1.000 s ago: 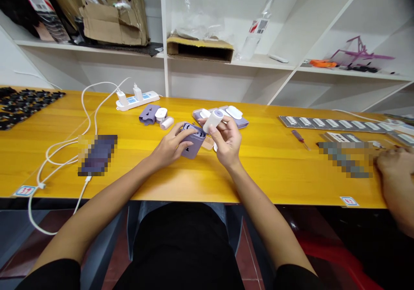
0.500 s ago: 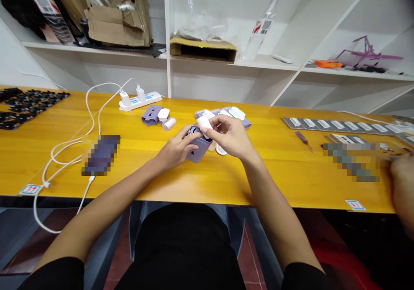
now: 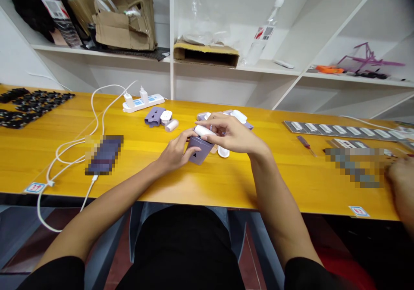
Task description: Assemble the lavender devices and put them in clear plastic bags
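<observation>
My left hand [image 3: 176, 151] is closed around a small purple box-shaped case [image 3: 202, 153], held tilted above the table. A white rounded piece [image 3: 203, 131] sits at the top of the case, and my right hand [image 3: 236, 133] grips it there from above and the right. How deep it goes into the case is hidden by my fingers. Just beyond my right hand lie more purple and white parts [image 3: 238, 116], partly covered. A white round part [image 3: 223, 152] rests under that hand. Left of these are another purple case [image 3: 154, 116], a white rounded part [image 3: 166, 116] and a pale pinkish cylinder [image 3: 171, 125].
A blurred phone [image 3: 105, 155] is plugged into a looping white cable, near a power strip [image 3: 144, 103]. Black parts [image 3: 35, 107] lie far left. On the right are a row of white pieces [image 3: 339, 129], a screwdriver [image 3: 305, 145] and another person's hand [image 3: 401, 180].
The white piece has come down from a raised, tilted position to lie across the top of the case. My right hand has turned over it, with fingers now above it.
</observation>
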Demonstrator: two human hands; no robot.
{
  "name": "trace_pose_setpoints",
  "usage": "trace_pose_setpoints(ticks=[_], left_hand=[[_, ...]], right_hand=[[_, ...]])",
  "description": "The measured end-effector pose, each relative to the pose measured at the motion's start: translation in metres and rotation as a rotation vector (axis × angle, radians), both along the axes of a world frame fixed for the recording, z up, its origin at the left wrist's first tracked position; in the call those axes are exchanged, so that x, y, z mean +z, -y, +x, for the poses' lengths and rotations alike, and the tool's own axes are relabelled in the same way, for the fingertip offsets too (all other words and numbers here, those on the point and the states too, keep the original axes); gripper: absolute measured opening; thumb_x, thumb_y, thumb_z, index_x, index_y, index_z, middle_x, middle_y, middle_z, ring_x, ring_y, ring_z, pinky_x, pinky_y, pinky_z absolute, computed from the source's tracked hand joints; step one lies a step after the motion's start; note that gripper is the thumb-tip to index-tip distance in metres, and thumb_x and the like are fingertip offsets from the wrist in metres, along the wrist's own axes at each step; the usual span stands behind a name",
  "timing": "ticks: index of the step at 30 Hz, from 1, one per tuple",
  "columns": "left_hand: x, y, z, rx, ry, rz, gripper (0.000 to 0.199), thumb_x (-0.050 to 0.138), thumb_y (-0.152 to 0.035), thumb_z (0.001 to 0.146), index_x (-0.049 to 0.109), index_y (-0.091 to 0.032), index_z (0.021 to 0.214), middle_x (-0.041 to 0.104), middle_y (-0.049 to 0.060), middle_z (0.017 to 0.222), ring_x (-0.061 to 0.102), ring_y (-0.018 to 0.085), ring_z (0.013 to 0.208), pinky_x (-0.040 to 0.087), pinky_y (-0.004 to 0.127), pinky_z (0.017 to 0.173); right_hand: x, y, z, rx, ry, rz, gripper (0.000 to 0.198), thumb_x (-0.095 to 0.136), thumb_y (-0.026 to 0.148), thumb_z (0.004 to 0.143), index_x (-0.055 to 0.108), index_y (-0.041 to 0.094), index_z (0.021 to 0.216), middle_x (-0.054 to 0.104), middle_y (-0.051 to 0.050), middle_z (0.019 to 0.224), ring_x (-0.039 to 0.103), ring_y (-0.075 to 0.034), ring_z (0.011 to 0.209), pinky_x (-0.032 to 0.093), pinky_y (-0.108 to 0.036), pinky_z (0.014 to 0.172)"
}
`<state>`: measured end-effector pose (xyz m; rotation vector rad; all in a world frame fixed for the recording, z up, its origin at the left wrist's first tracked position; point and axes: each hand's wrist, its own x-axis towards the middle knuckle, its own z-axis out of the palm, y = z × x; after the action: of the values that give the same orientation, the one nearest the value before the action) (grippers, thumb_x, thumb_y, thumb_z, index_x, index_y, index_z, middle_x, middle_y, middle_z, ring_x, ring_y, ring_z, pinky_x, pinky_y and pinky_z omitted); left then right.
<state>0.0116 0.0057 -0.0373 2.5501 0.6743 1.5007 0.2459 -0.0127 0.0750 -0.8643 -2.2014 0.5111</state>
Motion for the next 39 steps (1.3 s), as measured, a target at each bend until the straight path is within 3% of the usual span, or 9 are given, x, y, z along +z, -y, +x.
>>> trace_pose_setpoints(ticks=[3,6,12,18,24,30,35,39], left_hand=[[-0.005,0.000,0.004,-0.015,0.113,-0.114,0.060,0.078,-0.041,0.101,0.045,-0.021,0.147,0.073,0.017,0.132,0.079,0.026,0.111,0.065,0.036,0.090],[-0.003,0.003,0.006,-0.054,0.147,-0.297,0.073,0.082,-0.044,0.097,0.042,-0.021,0.154,0.075,0.018,0.131,0.078,0.029,0.118,0.064,0.038,0.091],[0.008,0.009,0.008,-0.086,0.068,-0.417,0.045,0.075,-0.041,0.100,0.066,-0.017,0.138,0.077,0.015,0.126,0.075,0.028,0.110,0.061,0.041,0.095],[0.004,0.011,0.013,-0.181,0.128,-0.529,0.042,0.071,-0.038,0.101,0.064,-0.018,0.137,0.075,0.016,0.131,0.075,0.029,0.114,0.064,0.042,0.096],[0.003,0.012,0.017,-0.217,0.119,-0.563,0.042,0.070,-0.038,0.102,0.061,-0.018,0.138,0.073,0.018,0.134,0.075,0.031,0.119,0.065,0.048,0.102],[0.005,0.010,0.020,-0.209,0.114,-0.585,0.041,0.071,-0.040,0.101,0.062,-0.017,0.134,0.074,0.016,0.127,0.076,0.030,0.114,0.066,0.047,0.098],[0.009,0.011,0.017,-0.191,0.076,-0.574,0.041,0.068,-0.044,0.102,0.062,-0.018,0.134,0.074,0.015,0.125,0.075,0.030,0.114,0.065,0.045,0.098],[0.009,0.012,0.015,-0.173,0.056,-0.522,0.042,0.067,-0.045,0.103,0.061,-0.018,0.135,0.073,0.015,0.124,0.074,0.030,0.113,0.065,0.045,0.098]], right_hand=[[-0.001,0.003,0.002,-0.017,0.043,0.062,0.035,0.075,0.036,0.098,0.083,0.031,0.131,0.069,-0.004,0.093,0.063,-0.021,0.085,0.057,-0.037,0.073],[-0.001,0.006,0.004,-0.026,0.062,0.079,0.034,0.074,0.034,0.099,0.083,0.032,0.132,0.065,-0.004,0.092,0.062,-0.021,0.085,0.055,-0.036,0.073],[0.003,0.008,0.008,0.032,0.070,0.064,0.027,0.073,0.035,0.101,0.086,0.032,0.124,0.067,-0.003,0.092,0.063,-0.022,0.086,0.053,-0.037,0.075],[0.007,0.008,0.013,0.076,0.082,0.061,0.023,0.074,0.038,0.102,0.087,0.033,0.121,0.068,-0.002,0.089,0.059,-0.019,0.080,0.048,-0.035,0.075],[0.008,0.011,0.018,0.097,0.068,0.038,0.028,0.073,0.039,0.102,0.084,0.034,0.127,0.068,-0.003,0.093,0.061,-0.021,0.086,0.053,-0.034,0.074],[0.008,0.009,0.020,0.155,0.091,0.087,0.030,0.075,0.040,0.101,0.084,0.035,0.129,0.067,-0.003,0.095,0.060,-0.021,0.091,0.052,-0.037,0.083],[0.001,0.010,0.019,0.132,0.048,0.077,0.033,0.072,0.042,0.103,0.081,0.035,0.134,0.060,-0.003,0.094,0.057,-0.021,0.093,0.054,-0.036,0.080],[-0.002,0.010,0.018,0.114,0.055,0.092,0.031,0.071,0.040,0.104,0.083,0.034,0.132,0.062,-0.005,0.099,0.059,-0.023,0.098,0.055,-0.042,0.090]])
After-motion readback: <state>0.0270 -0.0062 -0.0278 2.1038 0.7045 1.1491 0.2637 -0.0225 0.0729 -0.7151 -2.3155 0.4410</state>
